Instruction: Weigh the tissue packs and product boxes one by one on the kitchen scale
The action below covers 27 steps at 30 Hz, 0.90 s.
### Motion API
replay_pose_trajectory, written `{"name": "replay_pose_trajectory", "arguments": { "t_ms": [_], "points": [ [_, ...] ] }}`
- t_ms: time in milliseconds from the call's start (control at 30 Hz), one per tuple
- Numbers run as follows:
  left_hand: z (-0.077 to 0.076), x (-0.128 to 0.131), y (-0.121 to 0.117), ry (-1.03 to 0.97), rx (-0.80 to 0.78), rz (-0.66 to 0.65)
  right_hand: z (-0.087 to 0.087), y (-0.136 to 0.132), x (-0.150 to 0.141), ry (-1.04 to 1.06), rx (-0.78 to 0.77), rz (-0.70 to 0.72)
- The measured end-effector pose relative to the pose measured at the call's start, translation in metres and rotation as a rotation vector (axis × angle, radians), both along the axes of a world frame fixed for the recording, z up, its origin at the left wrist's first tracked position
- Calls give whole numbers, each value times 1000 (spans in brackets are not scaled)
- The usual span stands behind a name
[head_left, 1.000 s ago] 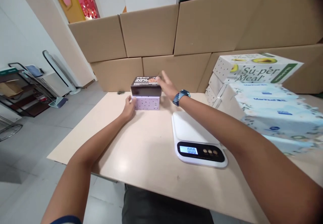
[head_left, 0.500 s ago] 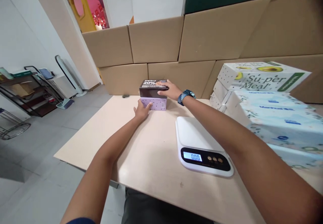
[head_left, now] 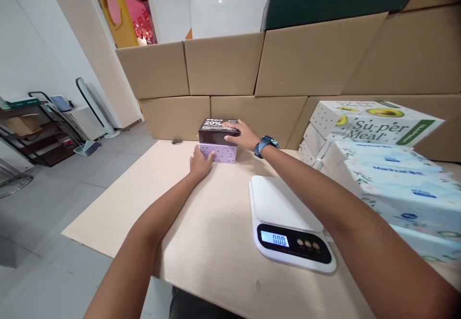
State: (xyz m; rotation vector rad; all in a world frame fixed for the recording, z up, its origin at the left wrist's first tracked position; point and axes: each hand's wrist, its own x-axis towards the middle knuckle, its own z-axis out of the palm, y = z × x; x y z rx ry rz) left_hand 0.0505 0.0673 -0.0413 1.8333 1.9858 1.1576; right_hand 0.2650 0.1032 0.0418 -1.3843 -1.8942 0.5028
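Observation:
A dark brown box (head_left: 212, 138) with white "20%" lettering rests on top of a purple dotted box (head_left: 224, 154), near the cardboard wall at the back of the table. My right hand (head_left: 245, 136) grips the dark box at its right end, fingers over the top and thumb on the front. Lower down, my left hand (head_left: 200, 163) holds the left end of the purple box, its thumb against the front face. A white digital scale (head_left: 283, 203) lies nearer to me, under my right forearm, its lit display reading 0.00.
Light blue tissue packs (head_left: 399, 184) and white "Su-per Meal" boxes (head_left: 378, 117) are stacked at the right. Cardboard boxes (head_left: 223, 64) line the table's (head_left: 118, 208) back edge. A small dark object (head_left: 176, 142) lies at the back left. A shelf cart (head_left: 43, 136) stands beyond the table.
The view has tilted slightly, so the table and boxes sit a little lower. Both hands keep their places on the two boxes, and the display still reads 0.00.

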Motion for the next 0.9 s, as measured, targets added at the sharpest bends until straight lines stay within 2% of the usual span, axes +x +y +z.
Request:
{"name": "replay_pose_trajectory", "arguments": {
  "t_ms": [133,233,333,533,900],
  "points": [
    [-2,0,-1,183,44,105,2,-3,-1,-52,12,-14],
    [0,-8,0,329,84,109,1,-3,-1,-76,16,-31],
    [2,-14,-1,472,140,17,2,-1,0,-98,24,-35],
    [4,-10,-5,700,253,-289,3,3,6,-119,56,1],
    [4,-10,-8,757,263,-364,0,9,13,-74,64,19]
  ]
}}
